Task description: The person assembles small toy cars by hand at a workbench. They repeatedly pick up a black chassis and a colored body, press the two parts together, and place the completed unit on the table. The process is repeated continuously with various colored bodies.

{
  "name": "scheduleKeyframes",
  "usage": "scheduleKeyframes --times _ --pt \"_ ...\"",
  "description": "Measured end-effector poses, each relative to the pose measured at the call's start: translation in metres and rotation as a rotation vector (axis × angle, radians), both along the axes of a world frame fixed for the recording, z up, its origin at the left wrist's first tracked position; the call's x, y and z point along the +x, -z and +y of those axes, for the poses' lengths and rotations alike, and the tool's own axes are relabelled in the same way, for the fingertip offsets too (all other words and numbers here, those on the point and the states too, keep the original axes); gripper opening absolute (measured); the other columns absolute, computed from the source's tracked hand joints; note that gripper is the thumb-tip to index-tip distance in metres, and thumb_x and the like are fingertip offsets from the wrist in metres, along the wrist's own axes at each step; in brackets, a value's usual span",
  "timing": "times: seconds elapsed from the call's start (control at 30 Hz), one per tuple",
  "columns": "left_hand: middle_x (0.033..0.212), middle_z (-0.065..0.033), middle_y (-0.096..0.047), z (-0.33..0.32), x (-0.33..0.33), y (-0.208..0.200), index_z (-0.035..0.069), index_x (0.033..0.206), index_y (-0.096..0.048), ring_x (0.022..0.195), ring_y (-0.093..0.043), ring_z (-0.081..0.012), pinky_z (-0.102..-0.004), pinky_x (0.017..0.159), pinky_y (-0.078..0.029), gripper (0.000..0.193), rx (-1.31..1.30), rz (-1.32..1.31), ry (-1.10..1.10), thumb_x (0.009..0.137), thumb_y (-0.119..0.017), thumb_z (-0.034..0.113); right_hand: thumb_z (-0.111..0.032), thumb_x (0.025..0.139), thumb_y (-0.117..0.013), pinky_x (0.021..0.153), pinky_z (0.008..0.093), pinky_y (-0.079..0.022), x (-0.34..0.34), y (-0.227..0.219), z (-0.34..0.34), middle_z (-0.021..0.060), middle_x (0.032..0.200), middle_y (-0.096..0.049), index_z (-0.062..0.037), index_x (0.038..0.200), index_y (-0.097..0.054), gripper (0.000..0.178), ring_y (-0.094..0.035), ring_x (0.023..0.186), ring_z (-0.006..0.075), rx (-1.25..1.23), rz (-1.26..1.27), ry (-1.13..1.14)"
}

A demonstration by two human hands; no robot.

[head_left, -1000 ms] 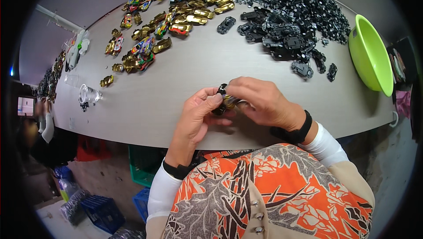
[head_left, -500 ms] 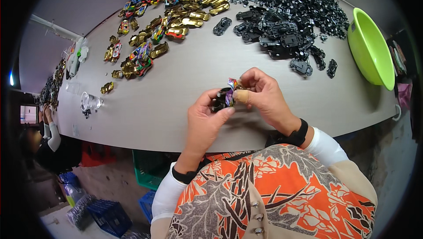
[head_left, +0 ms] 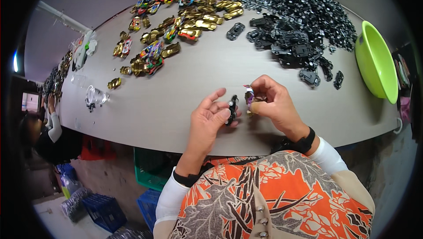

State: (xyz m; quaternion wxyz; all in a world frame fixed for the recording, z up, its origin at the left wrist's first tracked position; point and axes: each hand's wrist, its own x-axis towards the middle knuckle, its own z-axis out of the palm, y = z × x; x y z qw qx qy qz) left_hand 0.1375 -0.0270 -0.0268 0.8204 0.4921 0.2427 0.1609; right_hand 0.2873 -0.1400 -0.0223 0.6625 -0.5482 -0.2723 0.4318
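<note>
Between thumb and fingers my left hand [head_left: 210, 115] grips a black toy car chassis [head_left: 231, 110], turned on edge with its wheels showing. A small gap to the right, my right hand [head_left: 276, 104] pinches a purple, colourful toy car body [head_left: 249, 96], partly covered by the fingers. Both hands are above the near middle of the table. Beyond them lie a heap of black car chassis [head_left: 288, 41] and, to the left, a spread of gold and multicoloured car bodies [head_left: 194, 23]. One lone chassis [head_left: 235, 31] lies between the two groups.
Small dark and silvery parts [head_left: 304, 1] are piled at the back right. A lime-green basin [head_left: 376, 63] stands tilted at the right edge. At left are a clear plastic cup [head_left: 94, 96] and a co-worker's arm [head_left: 53, 124]. A green crate [head_left: 147, 168] sits below the table edge.
My hands have drawn apart. The chassis and colourful body, held together before, are now separate, one in each hand. The whole view has shifted slightly.
</note>
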Motion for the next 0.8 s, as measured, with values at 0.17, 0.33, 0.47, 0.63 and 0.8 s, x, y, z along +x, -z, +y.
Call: scheduleKeyframes --times 0.17,0.33,0.47,0.63,0.8 --pt "0.109 -0.0116 -0.054 0.004 -0.004 0.003 -0.004 0.127 -0.042 0.098 -0.059 -0.0198 -0.0348 0.075 -0.056 0.043 -0.159 -0.093 -0.012 0.086 -0.055 0.003 0.002 0.073 -0.061 0.069 0.0205 -0.044 -0.011 -0.006 0.003 0.0004 0.089 -0.055 -0.0012 0.096 -0.051 0.025 -0.052 0.078 0.0050 0.004 0.016 -0.076" --pt "0.108 -0.0107 -0.059 0.008 -0.006 0.009 -0.003 0.123 -0.047 0.093 -0.062 -0.0199 -0.0375 0.076 -0.056 0.042 -0.147 -0.120 0.006 0.085 -0.059 0.012 0.002 0.074 -0.061 0.071 0.0213 -0.046 -0.011 -0.005 0.007 0.0010 0.092 -0.055 -0.0008 0.099 -0.050 0.027 -0.054 0.080 0.0061 0.024 -0.042 -0.077" --pt "0.106 -0.0122 -0.060 0.007 -0.007 0.007 -0.002 0.124 -0.046 0.091 -0.063 -0.0206 -0.0364 0.076 -0.057 0.043 -0.159 -0.138 0.005 0.086 -0.059 0.014 0.000 0.075 -0.061 0.072 0.0219 -0.045 -0.015 -0.003 0.004 0.0006 0.092 -0.054 -0.0019 0.101 -0.049 0.029 -0.052 0.082 0.0060 0.058 -0.039 -0.052" --pt "0.109 -0.0131 -0.058 0.003 -0.007 0.006 -0.002 0.120 -0.047 0.093 -0.062 -0.0211 -0.0374 0.077 -0.057 0.039 -0.125 -0.127 -0.046 0.086 -0.059 0.012 -0.001 0.076 -0.059 0.069 0.0218 -0.044 -0.019 0.001 0.003 0.0006 0.090 -0.053 -0.0029 0.101 -0.049 0.027 -0.050 0.079 0.0053 0.068 -0.113 -0.052" --pt "0.108 -0.0123 -0.058 0.000 -0.007 0.008 -0.002 0.119 -0.047 0.095 -0.061 -0.0209 -0.0359 0.078 -0.056 0.037 -0.085 -0.155 -0.028 0.085 -0.059 0.008 0.000 0.075 -0.056 0.063 0.0235 -0.045 -0.024 -0.002 0.002 0.0041 0.086 -0.053 -0.0020 0.102 -0.048 0.028 -0.051 0.073 0.0074 0.068 -0.271 -0.043"
